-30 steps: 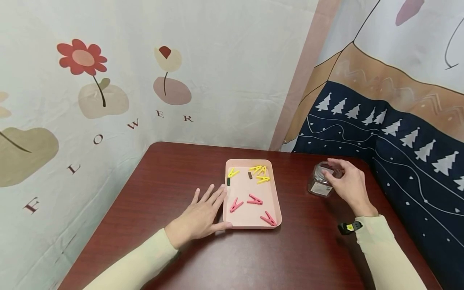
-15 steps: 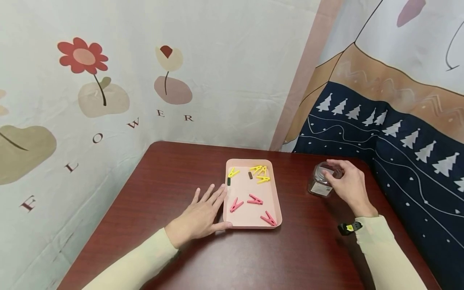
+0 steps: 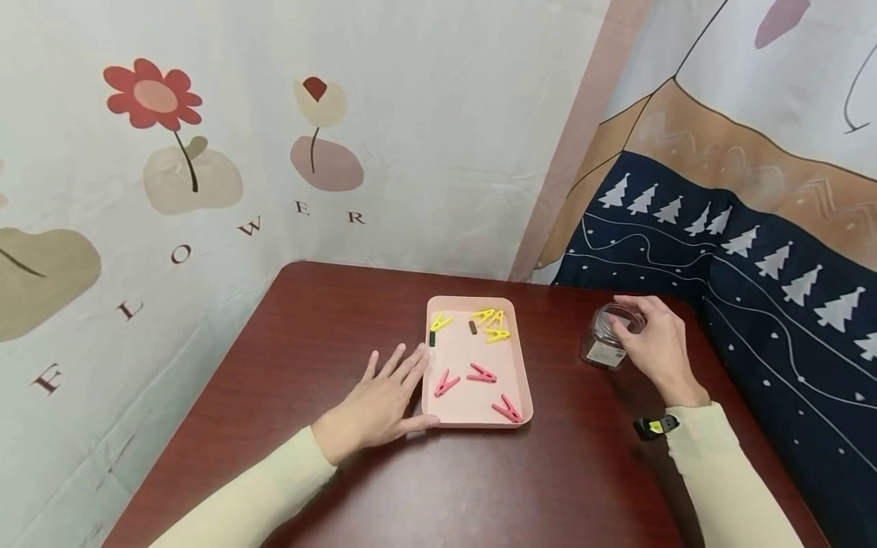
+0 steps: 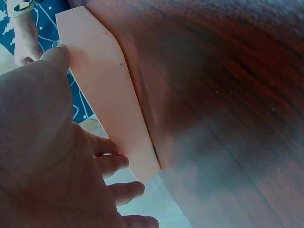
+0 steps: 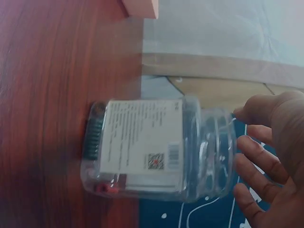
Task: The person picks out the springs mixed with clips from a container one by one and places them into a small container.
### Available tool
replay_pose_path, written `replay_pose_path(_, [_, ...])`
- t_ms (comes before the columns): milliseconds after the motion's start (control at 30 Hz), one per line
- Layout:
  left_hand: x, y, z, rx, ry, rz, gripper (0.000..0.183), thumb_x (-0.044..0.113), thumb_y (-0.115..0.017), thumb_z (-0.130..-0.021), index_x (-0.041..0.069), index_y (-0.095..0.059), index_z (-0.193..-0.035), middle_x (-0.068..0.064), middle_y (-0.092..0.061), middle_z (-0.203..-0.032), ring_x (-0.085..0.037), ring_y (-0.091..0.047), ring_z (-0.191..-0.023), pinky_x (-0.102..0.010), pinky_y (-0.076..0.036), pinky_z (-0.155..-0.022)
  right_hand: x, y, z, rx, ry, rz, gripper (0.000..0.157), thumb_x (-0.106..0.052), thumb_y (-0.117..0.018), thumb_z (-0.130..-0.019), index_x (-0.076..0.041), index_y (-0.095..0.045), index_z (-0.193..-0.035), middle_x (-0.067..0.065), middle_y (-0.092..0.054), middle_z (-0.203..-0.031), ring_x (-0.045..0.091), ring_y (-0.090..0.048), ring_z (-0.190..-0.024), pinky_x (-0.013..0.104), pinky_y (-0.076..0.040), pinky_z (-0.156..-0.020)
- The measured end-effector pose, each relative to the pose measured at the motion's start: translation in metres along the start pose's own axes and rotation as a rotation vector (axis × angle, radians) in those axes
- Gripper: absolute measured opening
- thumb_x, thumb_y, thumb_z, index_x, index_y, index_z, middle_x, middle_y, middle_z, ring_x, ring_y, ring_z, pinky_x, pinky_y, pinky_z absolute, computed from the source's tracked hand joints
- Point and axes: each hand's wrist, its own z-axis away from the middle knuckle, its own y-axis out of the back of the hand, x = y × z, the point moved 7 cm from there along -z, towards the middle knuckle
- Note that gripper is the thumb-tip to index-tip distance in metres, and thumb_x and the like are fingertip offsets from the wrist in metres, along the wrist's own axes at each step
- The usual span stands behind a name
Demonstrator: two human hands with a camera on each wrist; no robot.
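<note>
My left hand lies with spread, straight fingers against the left side of a pink tray, its thumb at the near corner. Inside the tray are several yellow clothespins at the far end and pink clothespins nearer. A small dark green piece and a brown piece lie there too. To the right, a clear jar with a white label stands upright, its mouth uncovered. My right hand holds the jar's rim with curved fingers and thumb. Green and red bits show near its bottom.
Both things stand on a dark red-brown table. A pale flower-print cloth hangs behind it, and a navy tree-print cloth hangs along the right edge. A black watch-like band is on the right wrist.
The head view has shifted slightly. Both hands, the tray and the jar keep their places.
</note>
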Motion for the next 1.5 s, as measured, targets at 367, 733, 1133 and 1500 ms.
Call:
replay_pose_path(367, [0.001, 0.001, 0.000, -0.008, -0.003, -0.006, 0.110, 0.072, -0.068, -0.109, 0.002, -0.028, -0.185, -0.013, -0.024, -0.196, -0.049, -0.026, -0.181, -0.083, -0.022, -0.140, -0.033, -0.011, -0.005, 0.013, 0.108, -0.036, 0.038, -0.007, -0.087, -0.103, -0.005, -0.082, -0.140, 0.023, -0.079, -0.133, 0.044, -0.077, -0.118, 0.028, -0.055, -0.097])
replay_pose_path(733, [0.002, 0.001, -0.001, -0.008, -0.005, -0.013, 0.112, 0.073, -0.068, -0.109, 0.002, -0.026, -0.185, -0.014, -0.024, -0.196, -0.049, -0.026, -0.181, -0.083, -0.021, -0.140, -0.072, -0.047, -0.009, -0.099, 0.188, -0.024, 0.040, -0.008, -0.089, -0.101, -0.005, -0.082, -0.140, 0.024, -0.080, -0.137, 0.044, -0.074, -0.115, 0.063, -0.064, -0.101])
replay_pose_path(1133, [-0.001, -0.004, -0.006, -0.021, -0.004, -0.056, 0.110, 0.077, -0.060, -0.111, 0.004, -0.024, -0.186, -0.017, -0.016, -0.197, -0.047, -0.021, -0.183, -0.080, -0.020, -0.143, -0.104, -0.100, -0.013, -0.330, 0.199, 0.006, 0.042, -0.018, -0.090, -0.102, -0.011, -0.082, -0.143, 0.017, -0.079, -0.143, 0.041, -0.069, -0.136, 0.069, -0.053, -0.122])
replay_pose_path(1500, [0.005, -0.007, -0.011, 0.001, 0.008, -0.091, 0.108, 0.077, -0.057, -0.113, 0.000, -0.029, -0.183, -0.018, -0.018, -0.197, -0.046, -0.023, -0.182, -0.079, -0.021, -0.143, -0.129, -0.136, -0.024, -0.497, 0.277, 0.082, 0.040, -0.024, -0.091, -0.102, -0.006, -0.084, -0.137, 0.017, -0.083, -0.133, 0.036, -0.073, -0.125, 0.064, -0.056, -0.116])
